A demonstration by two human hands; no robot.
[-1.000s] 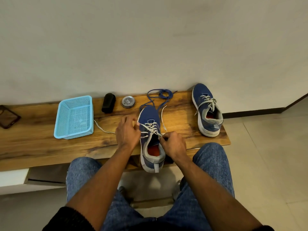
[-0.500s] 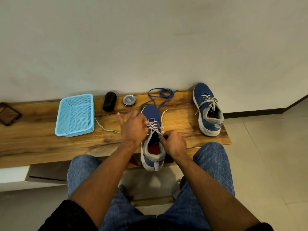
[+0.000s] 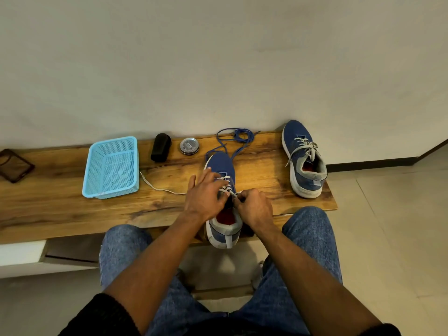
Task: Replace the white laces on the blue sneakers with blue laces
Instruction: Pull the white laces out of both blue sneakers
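Observation:
A blue sneaker with a white lace lies toe-away on the wooden bench, its heel over the front edge. My left hand lies over the lacing, fingers bent onto the lace. My right hand pinches the lace at the shoe's right eyelets. One loose white lace end trails left across the bench. Loose blue laces lie coiled behind the shoe's toe. A second blue sneaker, laced in white, stands at the bench's right end.
A light-blue plastic basket stands at the left. A black cylinder and a round metal tin sit near the wall. A dark phone-like object lies at the far left. My knees in jeans flank the shoe.
My left hand moved right from beside the shoe onto its lacing. The right hand stayed at the right eyelets, holding the lace.

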